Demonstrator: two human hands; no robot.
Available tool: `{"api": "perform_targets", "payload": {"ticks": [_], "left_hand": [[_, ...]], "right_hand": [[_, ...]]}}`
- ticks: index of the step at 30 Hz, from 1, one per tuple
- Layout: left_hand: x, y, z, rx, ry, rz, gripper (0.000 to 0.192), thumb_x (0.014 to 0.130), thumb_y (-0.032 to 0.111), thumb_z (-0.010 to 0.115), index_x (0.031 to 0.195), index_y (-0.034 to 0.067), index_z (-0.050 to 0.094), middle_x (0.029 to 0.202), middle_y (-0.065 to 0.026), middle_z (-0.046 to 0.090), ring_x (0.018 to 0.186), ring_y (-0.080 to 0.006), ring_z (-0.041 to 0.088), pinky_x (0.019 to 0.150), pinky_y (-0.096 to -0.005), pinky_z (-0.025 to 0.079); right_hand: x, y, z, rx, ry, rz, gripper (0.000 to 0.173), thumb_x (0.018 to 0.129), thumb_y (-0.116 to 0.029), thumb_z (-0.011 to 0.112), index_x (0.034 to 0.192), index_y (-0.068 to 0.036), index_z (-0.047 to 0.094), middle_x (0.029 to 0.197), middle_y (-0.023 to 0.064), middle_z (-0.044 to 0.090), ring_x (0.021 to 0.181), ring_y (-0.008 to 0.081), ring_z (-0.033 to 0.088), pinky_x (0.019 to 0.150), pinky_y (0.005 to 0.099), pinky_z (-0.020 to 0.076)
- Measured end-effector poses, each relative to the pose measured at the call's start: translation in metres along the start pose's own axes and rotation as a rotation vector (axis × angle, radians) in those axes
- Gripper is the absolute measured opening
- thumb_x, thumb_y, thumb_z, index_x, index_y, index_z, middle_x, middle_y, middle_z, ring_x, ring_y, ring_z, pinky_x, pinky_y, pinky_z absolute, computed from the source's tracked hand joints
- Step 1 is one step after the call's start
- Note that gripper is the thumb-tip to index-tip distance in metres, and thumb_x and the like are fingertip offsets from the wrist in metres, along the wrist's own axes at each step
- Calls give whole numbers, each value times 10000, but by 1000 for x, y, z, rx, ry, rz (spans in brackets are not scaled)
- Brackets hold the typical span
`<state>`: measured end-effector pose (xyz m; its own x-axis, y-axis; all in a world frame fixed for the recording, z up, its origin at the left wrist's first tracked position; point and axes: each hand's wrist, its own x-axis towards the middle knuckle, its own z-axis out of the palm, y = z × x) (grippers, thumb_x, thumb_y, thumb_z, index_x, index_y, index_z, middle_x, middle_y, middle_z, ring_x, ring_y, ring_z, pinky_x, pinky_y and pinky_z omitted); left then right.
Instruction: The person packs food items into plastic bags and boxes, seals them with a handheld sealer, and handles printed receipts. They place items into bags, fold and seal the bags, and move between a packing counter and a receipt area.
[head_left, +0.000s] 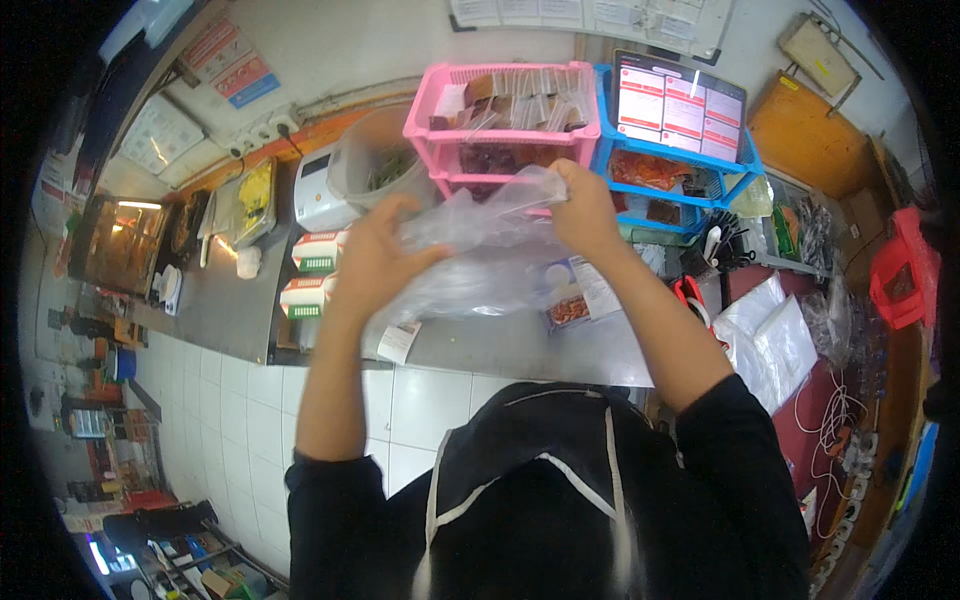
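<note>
A clear plastic bag (480, 255), blurred by motion, spreads above the metal counter (480, 345). My right hand (583, 214) grips its upper right corner. At the bag's left end is my left hand (379, 259), thumb and fingers spread; whether it touches the film is hard to see. Beneath the bag, towards the right, lies a printed food pack (568, 311) with a paper slip (598, 289) on it. Another paper slip (399, 343) is at the counter's front edge. Two red, white and green boxes (306, 298) stand to the left of my left hand, partly covered by it.
A pink basket rack (502, 136) holds packets behind the bag. Right of it, a blue rack (679, 154) carries a tablet (675, 105). A clear tub (352, 176) with greens and a white device (319, 187) stand left. Stacked plastic bags (765, 337) lie right.
</note>
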<state>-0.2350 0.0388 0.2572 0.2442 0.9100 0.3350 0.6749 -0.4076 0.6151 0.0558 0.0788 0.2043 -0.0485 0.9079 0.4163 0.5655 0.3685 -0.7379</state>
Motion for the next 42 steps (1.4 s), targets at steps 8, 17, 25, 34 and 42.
{"api": "perform_targets", "payload": {"ticks": [8,17,25,34,42], "left_hand": [[-29,87,62,319,20,573,874,636,438,874,1332,29,537,1377,-209,552,1294,-386,515,1036,-560,400],[24,90,128,596,-1030,-151,308,885,234,615,1098,52,744,1096,-207,731,1063,-380,698,916,-471,553],[43,244,169,786,-1145,72,479,892,415,629,1160,24,699,1039,-239,721,1023,-411,690,945,-499,521],[44,301,236,748,-1238,97,990,704,635,797,1272,-140,560,1259,-308,635,1331,-451,495,1198,-491,316],[59,254,240,351,-1027,72,680,952,629,552,922,-31,713,977,-258,706,958,-413,679,850,-487,524]], "right_hand": [[-9,-61,-109,1207,-284,493,221,883,-39,628,1099,-33,677,955,48,695,816,133,651,707,305,528],[-55,-37,-285,190,145,-267,451,828,-83,683,1265,-39,579,1102,76,634,1007,230,627,866,368,503],[-22,35,-222,-511,-907,-215,424,770,-143,710,1176,-34,654,1163,204,691,1101,360,667,946,498,525],[-32,187,-356,-1068,-835,137,872,717,-556,791,1453,-159,544,1551,237,430,1472,470,307,1235,542,198],[-137,212,-420,-121,-1125,85,634,885,-574,666,1196,-22,646,982,204,693,984,386,659,890,512,442]]}}
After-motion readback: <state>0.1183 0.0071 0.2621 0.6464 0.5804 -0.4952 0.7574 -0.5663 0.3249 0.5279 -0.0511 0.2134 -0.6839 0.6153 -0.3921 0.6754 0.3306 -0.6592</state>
